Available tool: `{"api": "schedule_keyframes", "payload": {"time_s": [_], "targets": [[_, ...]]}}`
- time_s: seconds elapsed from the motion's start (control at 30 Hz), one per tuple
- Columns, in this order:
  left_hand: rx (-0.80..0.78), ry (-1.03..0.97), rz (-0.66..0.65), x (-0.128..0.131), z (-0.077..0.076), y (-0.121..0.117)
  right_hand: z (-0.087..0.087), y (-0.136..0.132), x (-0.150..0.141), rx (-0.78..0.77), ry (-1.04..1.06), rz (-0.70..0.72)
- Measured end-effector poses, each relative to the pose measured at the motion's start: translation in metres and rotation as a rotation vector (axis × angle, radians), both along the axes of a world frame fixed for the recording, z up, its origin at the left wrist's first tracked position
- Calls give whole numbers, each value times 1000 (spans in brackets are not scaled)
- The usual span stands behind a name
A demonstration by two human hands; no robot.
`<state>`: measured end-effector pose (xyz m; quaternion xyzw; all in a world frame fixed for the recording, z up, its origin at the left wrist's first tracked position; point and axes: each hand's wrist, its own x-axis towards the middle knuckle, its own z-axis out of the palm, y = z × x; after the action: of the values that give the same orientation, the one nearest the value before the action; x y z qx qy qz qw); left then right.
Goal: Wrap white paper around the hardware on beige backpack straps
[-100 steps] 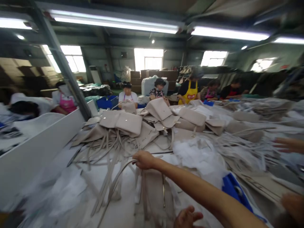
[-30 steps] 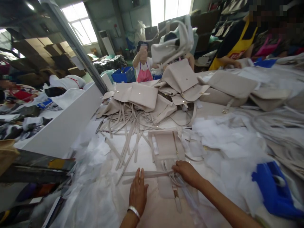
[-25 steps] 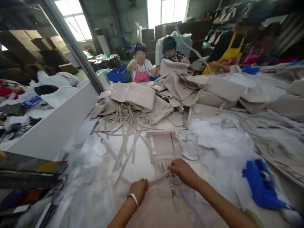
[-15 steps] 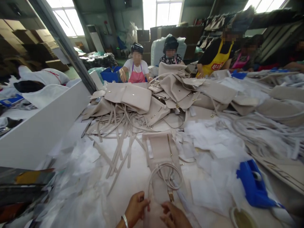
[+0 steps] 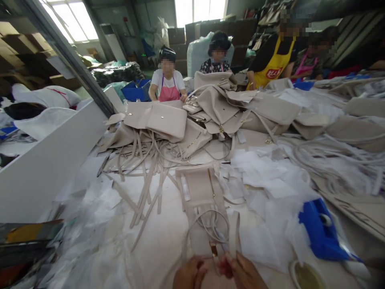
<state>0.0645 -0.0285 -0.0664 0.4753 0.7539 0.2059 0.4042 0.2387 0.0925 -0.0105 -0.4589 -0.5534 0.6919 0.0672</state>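
A beige bag (image 5: 197, 186) lies open-flapped on the table in front of me, with a gold zip along its right side and a coiled thin cord strap (image 5: 207, 230) on its front. A gold clasp (image 5: 214, 251) shows near its lower end. My right hand (image 5: 243, 272) pinches a flat beige strap (image 5: 234, 233), which rises upright from the fingers beside the bag. My left hand (image 5: 190, 275) is closed by the bag's lower end, its fingers curled; what they grip, if anything, is hidden.
A heap of beige bags (image 5: 168, 120) with trailing straps lies beyond. White tissue sheets (image 5: 267, 172) cover both sides. A blue tape dispenser (image 5: 320, 228) and a round container (image 5: 308, 275) stand right. A white partition (image 5: 51, 148) borders the left. Co-workers sit opposite.
Both hands have shifted right and lower in view. My right hand now holds a flat strap standing up beside the bag. My left hand's fingers have curled in. The view has tilted slightly.
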Motion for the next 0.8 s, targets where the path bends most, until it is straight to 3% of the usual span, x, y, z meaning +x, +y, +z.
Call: {"api": "schedule_keyframes", "payload": {"time_s": [0.1,0.23,0.33,0.4,0.53,0.67,0.73,0.8], "targets": [[-218,250,213,-20,-6,8,9,47,25,104,-92,-3],[-270,229,249,-46,-21,23,-5,96,36,490,-333,124],[-199,172,392,-80,-21,36,-19,126,28,366,-325,233],[-143,157,551,-113,-14,47,-26,148,18,316,-348,163],[14,170,834,-176,-4,70,-43,192,-1,548,-435,-113],[67,50,967,-191,-10,68,-59,197,-5,506,-367,-137],[78,-13,980,-183,-12,44,-59,184,5,515,-376,-121],[87,-40,967,-170,-6,4,-56,165,23,612,-447,-120]]}}
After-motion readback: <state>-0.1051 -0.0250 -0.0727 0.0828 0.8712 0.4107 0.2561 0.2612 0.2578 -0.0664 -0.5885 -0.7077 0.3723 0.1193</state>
